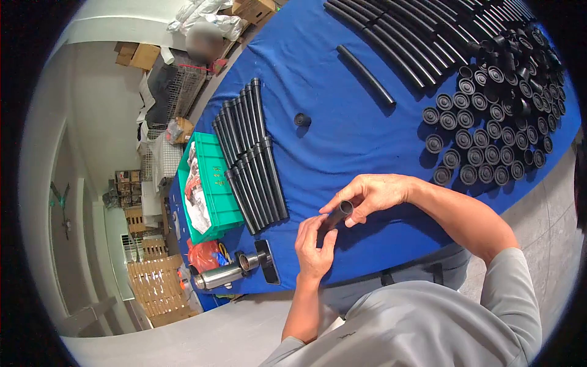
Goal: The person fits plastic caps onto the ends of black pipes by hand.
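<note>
Near the front edge of the blue-covered table, I hold a short-looking black plastic tube (335,217) with its open end turned up toward me. My left hand (313,249) is closed round its lower part, which the fingers partly hide. The thumb and fingers of my right hand (374,194) close about the tube near its open end. A single black cap (302,120) stands apart on the cloth beyond my hands. To the left lie two rows of black tubes with wider collars at one end (260,177).
Plain black tubes (397,46) fill the far right, with one loose tube (365,74) beside them. Many round black caps (480,137) crowd the right side. At left are a green crate (227,205), a steel flask (223,276) and a phone (267,262).
</note>
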Available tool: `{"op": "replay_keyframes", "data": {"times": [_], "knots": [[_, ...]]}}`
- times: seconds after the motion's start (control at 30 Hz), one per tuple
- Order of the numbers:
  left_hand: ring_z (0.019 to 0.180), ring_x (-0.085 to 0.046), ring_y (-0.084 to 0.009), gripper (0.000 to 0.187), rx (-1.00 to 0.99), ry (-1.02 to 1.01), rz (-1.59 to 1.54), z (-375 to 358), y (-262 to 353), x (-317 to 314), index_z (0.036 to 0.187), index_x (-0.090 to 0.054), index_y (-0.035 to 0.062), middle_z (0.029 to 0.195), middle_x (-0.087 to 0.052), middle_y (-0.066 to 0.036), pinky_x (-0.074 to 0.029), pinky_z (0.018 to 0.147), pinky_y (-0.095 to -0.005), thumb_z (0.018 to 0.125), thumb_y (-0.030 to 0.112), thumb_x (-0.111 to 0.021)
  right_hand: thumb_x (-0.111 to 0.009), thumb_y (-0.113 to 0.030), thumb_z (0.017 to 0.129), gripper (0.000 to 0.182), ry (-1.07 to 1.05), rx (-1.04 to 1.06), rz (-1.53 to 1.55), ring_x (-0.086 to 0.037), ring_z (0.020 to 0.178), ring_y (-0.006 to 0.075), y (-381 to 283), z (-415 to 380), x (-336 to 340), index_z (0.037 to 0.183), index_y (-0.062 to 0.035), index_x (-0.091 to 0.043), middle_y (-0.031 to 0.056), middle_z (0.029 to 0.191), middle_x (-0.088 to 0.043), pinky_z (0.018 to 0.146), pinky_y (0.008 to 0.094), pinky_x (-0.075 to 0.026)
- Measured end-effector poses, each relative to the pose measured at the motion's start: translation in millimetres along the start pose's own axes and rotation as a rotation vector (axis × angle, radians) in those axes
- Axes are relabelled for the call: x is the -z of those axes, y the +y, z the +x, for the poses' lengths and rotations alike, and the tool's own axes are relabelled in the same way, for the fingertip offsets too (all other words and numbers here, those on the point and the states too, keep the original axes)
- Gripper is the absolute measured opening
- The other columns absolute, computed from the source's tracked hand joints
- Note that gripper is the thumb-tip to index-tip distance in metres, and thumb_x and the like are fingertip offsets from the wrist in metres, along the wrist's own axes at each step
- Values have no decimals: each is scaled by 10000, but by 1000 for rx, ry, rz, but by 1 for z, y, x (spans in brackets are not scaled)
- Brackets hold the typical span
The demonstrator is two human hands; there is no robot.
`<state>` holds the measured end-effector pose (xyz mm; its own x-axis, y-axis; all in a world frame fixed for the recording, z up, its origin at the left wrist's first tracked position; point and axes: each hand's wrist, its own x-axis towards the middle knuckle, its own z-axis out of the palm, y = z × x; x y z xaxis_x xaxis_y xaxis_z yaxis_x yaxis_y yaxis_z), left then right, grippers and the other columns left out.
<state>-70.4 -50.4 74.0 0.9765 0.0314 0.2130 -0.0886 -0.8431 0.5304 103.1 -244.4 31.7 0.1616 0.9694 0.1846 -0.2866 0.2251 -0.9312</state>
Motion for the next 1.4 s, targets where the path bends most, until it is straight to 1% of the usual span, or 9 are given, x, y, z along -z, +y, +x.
{"op": "replay_keyframes", "data": {"times": [0.23, 0.33, 0.4, 0.47, 0.67, 0.8, 0.93, 1.13, 1.4], "knots": [[1018, -645, -359, 358, -201, 266, 283, -6, 24, -1, 1206, -659, -66, 1109, -689, -213, -514, 927, -459, 920, 143, -708, -727, -63, 894, 516, -8, -53, 34, -601, 712, 104, -3, -1, -1, 1399, -120, -635, 34, 909, -709, 685, 278, -526], [915, -667, -304, 413, -112, 74, -162, -37, 20, -7, 1255, -632, -60, 1040, -701, -178, -531, 874, -415, 911, 144, -731, -741, -57, 883, 512, 9, -45, 57, -606, 744, 98, 0, -1, -2, 1383, -106, -645, 20, 889, -693, 702, 273, -522], [840, -653, -220, 395, 581, -195, -956, -44, 31, -20, 1266, -627, 12, 976, -692, -120, -530, 785, -359, 932, 191, -739, -762, -63, 872, 488, 8, -21, 83, -605, 765, 92, 3, 1, -3, 1349, -87, -659, 8, 877, -678, 704, 269, -515], [772, -601, -184, 575, 745, -304, -1705, -34, 22, -35, 1325, -604, 26, 871, -632, -71, -492, 680, -323, 937, 433, -727, -786, -73, 860, 452, 5, 6, 118, -601, 779, 86, 8, 2, -6, 1297, -62, -674, -3, 864, -662, 697, 265, -504], [726, -507, -158, 568, 767, -44, -2189, -26, -2, -58, 1316, -610, 82, 841, -569, -37, -443, 658, -315, 928, 485, -709, -822, -96, 842, 410, -45, 43, 160, -580, 759, 84, 19, 5, -6, 1188, -48, -607, 4, 861, -635, 659, 263, -473], [767, -558, -187, 291, 739, 309, -1631, 21, 27, -29, 1054, -660, 44, 863, -577, -66, -512, 749, -364, 975, 324, -662, -713, -53, 866, 440, 104, -106, -94, -577, 662, 111, 2, 1, -3, 1276, -12, -559, 28, 839, -617, 571, 292, -475], [969, -716, -249, 298, 503, 293, -1206, 92, -24, 3, 787, -542, 60, 1243, -639, -198, -629, 679, -360, 1007, 260, -560, -680, -64, 890, 424, 462, -17, -15, -562, 629, 94, 13, 9, -1, 1289, 12, -557, 15, 817, -590, 538, 272, -475], [1070, -698, -318, 468, 572, 144, -1173, 192, -79, -29, 1205, -612, 10, 912, -564, -27, -618, 742, -382, 932, 371, -731, -664, -46, 896, 399, 686, 85, 86, -555, 641, 76, 8, 7, 5, 1278, 10, -560, 6, 806, -573, 539, 255, -490], [1144, -662, -295, 626, 461, 82, -1278, 199, -62, -54, 1407, -534, -28, 1244, -634, -122, -569, 907, -388, 950, 370, -689, -693, -106, 904, 475, 957, 169, -356, -603, 766, 168, 16, 8, 8, 1335, 6, -527, 82, 921, -603, 662, 305, -532]]}}
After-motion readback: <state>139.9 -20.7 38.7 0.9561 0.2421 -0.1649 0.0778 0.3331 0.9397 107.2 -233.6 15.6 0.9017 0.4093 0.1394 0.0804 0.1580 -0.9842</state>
